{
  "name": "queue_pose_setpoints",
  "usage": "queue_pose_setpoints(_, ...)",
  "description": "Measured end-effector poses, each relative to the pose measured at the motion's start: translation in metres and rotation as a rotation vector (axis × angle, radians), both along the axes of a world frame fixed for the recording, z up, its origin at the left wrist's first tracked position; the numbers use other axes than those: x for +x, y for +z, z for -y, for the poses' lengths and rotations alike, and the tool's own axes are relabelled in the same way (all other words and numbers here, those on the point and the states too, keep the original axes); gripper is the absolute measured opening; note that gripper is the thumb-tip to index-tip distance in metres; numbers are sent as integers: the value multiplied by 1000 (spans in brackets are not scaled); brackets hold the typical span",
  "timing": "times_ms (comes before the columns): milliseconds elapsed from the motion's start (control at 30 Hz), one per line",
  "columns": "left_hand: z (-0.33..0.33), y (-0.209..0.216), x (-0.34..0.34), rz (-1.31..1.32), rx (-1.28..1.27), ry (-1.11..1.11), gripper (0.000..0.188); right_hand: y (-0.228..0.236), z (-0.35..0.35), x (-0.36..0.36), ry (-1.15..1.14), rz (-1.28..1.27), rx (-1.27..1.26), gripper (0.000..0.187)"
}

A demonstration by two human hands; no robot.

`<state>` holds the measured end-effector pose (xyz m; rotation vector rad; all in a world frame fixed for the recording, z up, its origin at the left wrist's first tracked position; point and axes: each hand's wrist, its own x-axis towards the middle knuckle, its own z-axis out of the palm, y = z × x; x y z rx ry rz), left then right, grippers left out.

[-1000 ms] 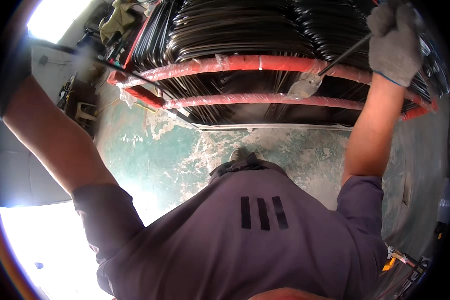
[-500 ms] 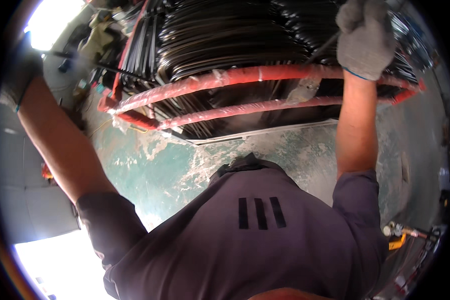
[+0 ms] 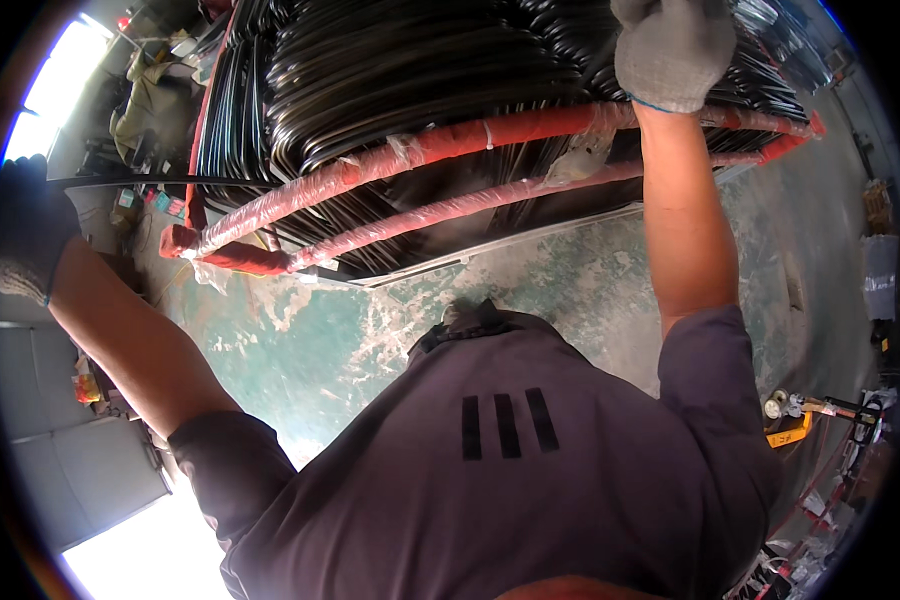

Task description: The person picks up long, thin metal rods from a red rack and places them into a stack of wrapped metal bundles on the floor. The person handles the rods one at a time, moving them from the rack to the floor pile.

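My left hand (image 3: 32, 230), in a grey knitted glove with a dark front, is closed around the end of a thin black tube (image 3: 160, 180). From that fist the tube runs right, across the corner of a rack, to a dense stack of bent black tubes (image 3: 410, 75). My right hand (image 3: 675, 55), in a light grey glove, is closed above the right part of the stack. A dark tube end shows beside its fingers, partly lost against the stack. Red padded bars (image 3: 450, 136) under clear film form the front of the rack, below both hands.
Worn green and grey floor (image 3: 320, 330) lies between me and the rack. Clutter and a draped olive cloth (image 3: 145, 105) stand at the far left. Grey panels (image 3: 80, 390) line the left side. At the lower right are a yellow-handled tool (image 3: 792, 434) and a cluttered shelf.
The view has shifted, so the rack sits farther left. My left hand is lower in the picture, and its tube now runs nearly level. Both hands stay closed.
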<state>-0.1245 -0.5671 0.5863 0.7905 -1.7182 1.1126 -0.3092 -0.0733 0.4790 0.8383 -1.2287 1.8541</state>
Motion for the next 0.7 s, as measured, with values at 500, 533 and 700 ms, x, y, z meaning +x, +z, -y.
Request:
queue_pose_setpoints(500, 37, -30, 38, 65, -17, -55, 26, 1, 21, 16, 98, 38, 25, 44)
queue_pose_setpoints(533, 19, -35, 38, 62, 28, 9, 26, 2, 27, 32, 58, 112, 24, 46)
queue_pose_setpoints(700, -14, -52, 48, -18, 22, 7, 24, -9, 19, 37, 603, 64, -340, 47)
